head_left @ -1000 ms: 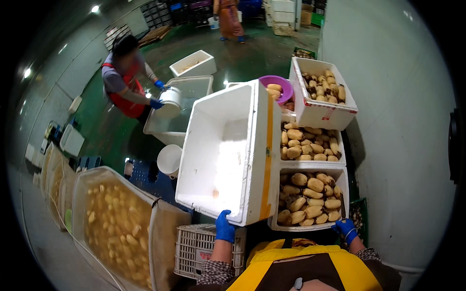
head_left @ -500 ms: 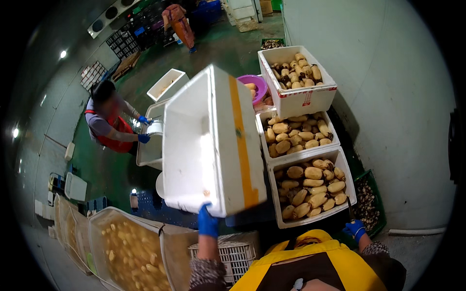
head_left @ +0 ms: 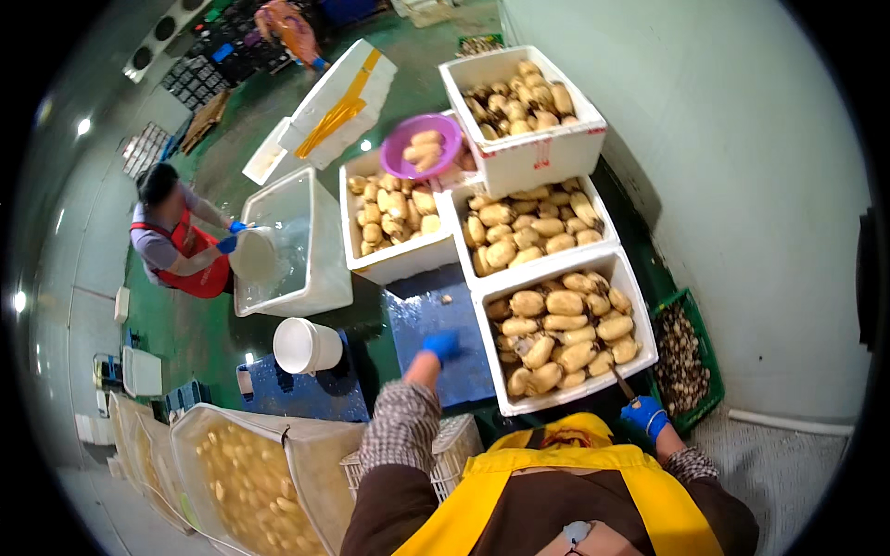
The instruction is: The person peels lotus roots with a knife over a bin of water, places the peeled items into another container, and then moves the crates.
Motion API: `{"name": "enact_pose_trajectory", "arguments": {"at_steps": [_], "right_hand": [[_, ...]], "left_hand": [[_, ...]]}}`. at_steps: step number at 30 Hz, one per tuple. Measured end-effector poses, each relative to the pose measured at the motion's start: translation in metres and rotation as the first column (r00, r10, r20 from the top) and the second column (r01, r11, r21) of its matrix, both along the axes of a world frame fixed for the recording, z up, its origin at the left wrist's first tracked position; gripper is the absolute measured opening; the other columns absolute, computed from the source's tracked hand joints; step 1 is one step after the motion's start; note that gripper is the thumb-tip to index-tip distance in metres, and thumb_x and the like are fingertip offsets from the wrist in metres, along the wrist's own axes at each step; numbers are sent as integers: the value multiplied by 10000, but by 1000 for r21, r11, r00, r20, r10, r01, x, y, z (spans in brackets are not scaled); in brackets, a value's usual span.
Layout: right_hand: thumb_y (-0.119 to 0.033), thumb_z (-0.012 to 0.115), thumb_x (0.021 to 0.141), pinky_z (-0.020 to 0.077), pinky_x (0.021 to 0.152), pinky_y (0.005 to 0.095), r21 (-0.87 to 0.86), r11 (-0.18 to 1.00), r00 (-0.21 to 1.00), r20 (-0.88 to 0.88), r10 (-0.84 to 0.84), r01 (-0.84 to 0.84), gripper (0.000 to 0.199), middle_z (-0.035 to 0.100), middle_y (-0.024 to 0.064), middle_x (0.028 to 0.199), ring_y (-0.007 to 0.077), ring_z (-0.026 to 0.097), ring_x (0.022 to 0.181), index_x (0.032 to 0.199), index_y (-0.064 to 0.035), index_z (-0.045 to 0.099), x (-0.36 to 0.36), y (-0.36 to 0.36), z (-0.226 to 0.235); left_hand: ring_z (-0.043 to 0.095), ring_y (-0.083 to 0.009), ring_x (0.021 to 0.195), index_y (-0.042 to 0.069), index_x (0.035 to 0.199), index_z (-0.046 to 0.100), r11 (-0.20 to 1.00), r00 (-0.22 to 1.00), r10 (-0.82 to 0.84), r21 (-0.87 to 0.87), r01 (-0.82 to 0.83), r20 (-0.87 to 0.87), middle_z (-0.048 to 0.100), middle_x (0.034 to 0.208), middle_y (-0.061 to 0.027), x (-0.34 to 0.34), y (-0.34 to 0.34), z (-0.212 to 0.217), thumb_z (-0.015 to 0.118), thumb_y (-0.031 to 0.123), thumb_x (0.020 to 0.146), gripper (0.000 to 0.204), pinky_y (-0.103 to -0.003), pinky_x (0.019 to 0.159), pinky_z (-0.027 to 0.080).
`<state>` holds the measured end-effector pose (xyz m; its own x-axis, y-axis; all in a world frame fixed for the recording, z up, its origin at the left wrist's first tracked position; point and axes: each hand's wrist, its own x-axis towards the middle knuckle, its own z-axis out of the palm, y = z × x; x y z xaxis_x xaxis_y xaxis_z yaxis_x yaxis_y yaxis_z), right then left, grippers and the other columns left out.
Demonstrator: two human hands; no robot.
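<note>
My left hand [head_left: 440,345], in a blue glove, hovers with fingers apart and empty over a blue platform [head_left: 436,310]. In a matching blue glove, my right hand [head_left: 644,415] is closed on a thin dark knife [head_left: 621,382] by the near corner of a white foam box [head_left: 565,397] full of pale brown tubers [head_left: 561,324]. A white foam box with yellow tape [head_left: 338,102] lies tilted on the green floor far to the back left, away from both hands.
Three more foam boxes of tubers [head_left: 533,232] stand behind, with a purple bowl [head_left: 422,146] on them. A co-worker [head_left: 171,241] crouches at a white water tub [head_left: 297,250]. A white bucket [head_left: 306,345], green crate [head_left: 688,371] and white crate [head_left: 459,440] are close.
My left hand held the big white foam box up in front of me; it has let go, and the box now lies far back left. The tuber boxes are uncovered.
</note>
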<state>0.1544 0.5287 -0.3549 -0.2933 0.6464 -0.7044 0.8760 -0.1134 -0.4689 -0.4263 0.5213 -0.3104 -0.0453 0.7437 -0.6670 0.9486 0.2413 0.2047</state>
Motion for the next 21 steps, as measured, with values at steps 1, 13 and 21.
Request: {"name": "enact_pose_trajectory", "arguments": {"at_steps": [1, 13, 21], "right_hand": [[-327, 688, 708, 500, 613, 386, 21, 1000, 999, 38, 13, -14, 320, 656, 152, 719, 281, 635, 656, 761, -13, 659, 0, 3, 18], [-272, 692, 777, 483, 541, 317, -274, 815, 859, 112, -500, 510, 250, 640, 86, 690, 176, 606, 600, 775, -32, 622, 81, 41, -45], [-277, 651, 820, 472, 608, 285, -440, 830, 887, -138, -440, 343, 244, 679, 74, 853, 149, 618, 724, 918, -54, 630, -21, 107, -15]], "left_hand": [[487, -357, 1171, 70, 1215, 548, 982, 1000, -28, -188, 29, 7, 513, 1273, -187, 21, -53, -5, 610, 501, 760, 630, -425, 994, 381], [564, -172, 631, 25, 900, 622, 373, 327, 927, -372, -850, 182, 611, 731, -61, 94, -404, -35, 633, 334, 824, 319, -328, 530, 437], [592, -141, 859, 46, 1188, 547, -118, -248, 873, -312, -943, 420, 634, 980, -54, 129, -281, 14, 647, 237, 828, 419, -281, 639, 450]]}}
